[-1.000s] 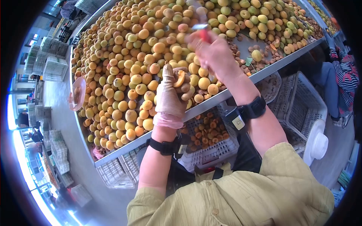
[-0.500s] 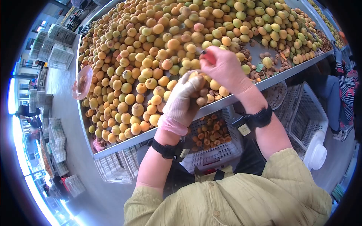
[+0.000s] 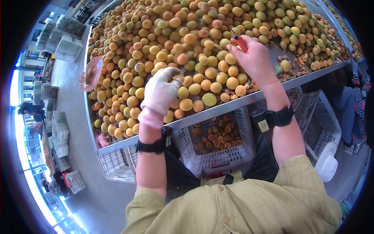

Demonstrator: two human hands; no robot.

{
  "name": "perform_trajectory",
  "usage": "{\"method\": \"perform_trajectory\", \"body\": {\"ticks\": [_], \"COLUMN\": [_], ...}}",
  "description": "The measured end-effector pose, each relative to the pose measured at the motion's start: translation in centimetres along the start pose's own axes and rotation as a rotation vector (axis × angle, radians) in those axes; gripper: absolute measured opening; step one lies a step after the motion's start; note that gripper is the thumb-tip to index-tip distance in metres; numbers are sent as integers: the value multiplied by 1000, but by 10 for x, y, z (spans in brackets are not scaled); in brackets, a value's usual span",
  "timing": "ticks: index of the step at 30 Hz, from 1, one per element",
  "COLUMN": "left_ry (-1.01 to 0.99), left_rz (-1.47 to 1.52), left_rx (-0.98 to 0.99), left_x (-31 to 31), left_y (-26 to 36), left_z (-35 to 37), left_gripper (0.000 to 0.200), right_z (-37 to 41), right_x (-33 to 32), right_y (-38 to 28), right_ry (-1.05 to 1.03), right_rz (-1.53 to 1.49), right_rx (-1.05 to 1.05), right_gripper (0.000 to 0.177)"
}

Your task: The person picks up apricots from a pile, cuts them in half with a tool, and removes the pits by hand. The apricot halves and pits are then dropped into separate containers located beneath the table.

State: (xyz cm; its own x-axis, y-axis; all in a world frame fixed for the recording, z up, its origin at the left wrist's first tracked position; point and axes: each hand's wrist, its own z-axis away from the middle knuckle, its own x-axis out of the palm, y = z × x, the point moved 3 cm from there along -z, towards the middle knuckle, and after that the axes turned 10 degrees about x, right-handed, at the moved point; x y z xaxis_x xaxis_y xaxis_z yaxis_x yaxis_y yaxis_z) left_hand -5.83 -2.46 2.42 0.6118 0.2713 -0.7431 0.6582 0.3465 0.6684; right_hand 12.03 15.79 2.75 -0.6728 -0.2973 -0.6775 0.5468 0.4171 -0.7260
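Showing a person's two hands over a heap of apricots [image 3: 194,39] that covers a metal-edged bench [image 3: 218,111].

Left hand [image 3: 159,93], in a pale glove with a pink cuff, lies on the near-left part of the heap. Its fingers [image 3: 171,76] curl down onto the fruit; whether the grip has closed on one apricot cannot be told.

Right hand [image 3: 255,58], bare, is raised above the fruit farther right. Its grip is clamped on a red-handled tool [image 3: 240,42], whose handle juts out toward the far side between thumb and fingers. The tip is too blurred to read.

Just right of this hand, on a bare patch of the bench, lie loose pits [image 3: 295,66].

A pink dish [image 3: 92,73] stands at the left edge of the bench.

Below the near edge, between the forearms, sits a white crate [image 3: 218,162] holding halved apricots [image 3: 216,134]. A second crate [image 3: 311,117] stands to its right under the bench.

Each wrist bears a black band: left [image 3: 152,146], right [image 3: 282,116].
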Motion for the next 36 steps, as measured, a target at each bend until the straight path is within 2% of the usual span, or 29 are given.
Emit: {"method": "perform_trajectory", "body": {"ticks": [1,3,4,6,8,9,10,12,13,14,16,18,19,20,22,23,24,26,30,32,33,36], "left_ry": [3,-37,-39,-27,-64,12,13,84,206,365,826,994,773,778,1093,1122,967,840,914,777,806,766], "left_rz": [-4,-193,-196,-454,33,349,348,701,676,723,1126,1442,1780,1794,1997,1988,2009,2069,2066,2166,2179,2197], "left_rx": [-2,174,176,290,-76,-133,-133,-163,-180,-110,26,21,230,241,-188,-336,-236,-109,-201,-118,-141,-90], "left_x": [5,15,16,18,12,9,6,-1,-9,-20,-38,-58,-65,-69,-70,-70,-67,-66,-69,-70,-70,-70], "left_y": [-18,-40,-41,-40,-47,-48,-45,-39,-38,-41,-51,-90,-133,-132,-139,-138,-136,-125,-108,-104,-101,-95], "left_z": [-5,-12,-13,-12,-14,-11,-7,2,6,8,16,26,29,29,33,33,35,37,38,37,39,45], "left_gripper": [29,29,29,31,35,35,35,37,39,38,34,27,21,21,18,22,22,21,20,21,21,20], "right_z": [0,1,1,5,12,19,19,25,26,27,27,25,25,24,20,14,13,13,5,2,5,2], "right_x": [2,6,8,15,30,36,43,65,70,74,84,100,108,115,125,129,135,132,148,167,174,173], "right_y": [-2,-2,-3,-6,-12,-19,-20,-21,-23,-28,-37,-37,-39,-41,-42,-41,-43,-55,-75,-73,-73,-84], "right_ry": [19,9,-1,-3,-223,-323,-324,-395,-396,-385,-360,-373,-403,-431,-420,-380,-347,-333,-325,-354,-293,-356], "right_rz": [15,-6,-23,-54,-132,-155,-156,-36,-35,-53,-87,-93,-47,4,31,30,38,125,21,221,275,456], "right_rx": [-13,-36,-56,-61,4,22,20,-77,-79,-82,-93,-89,-115,-145,-167,-150,-135,-122,-156,-170,-264,-205], "right_gripper": [35,35,34,32,29,26,26,23,23,22,21,21,21,21,22,23,23,20,30,37,38,35]}}
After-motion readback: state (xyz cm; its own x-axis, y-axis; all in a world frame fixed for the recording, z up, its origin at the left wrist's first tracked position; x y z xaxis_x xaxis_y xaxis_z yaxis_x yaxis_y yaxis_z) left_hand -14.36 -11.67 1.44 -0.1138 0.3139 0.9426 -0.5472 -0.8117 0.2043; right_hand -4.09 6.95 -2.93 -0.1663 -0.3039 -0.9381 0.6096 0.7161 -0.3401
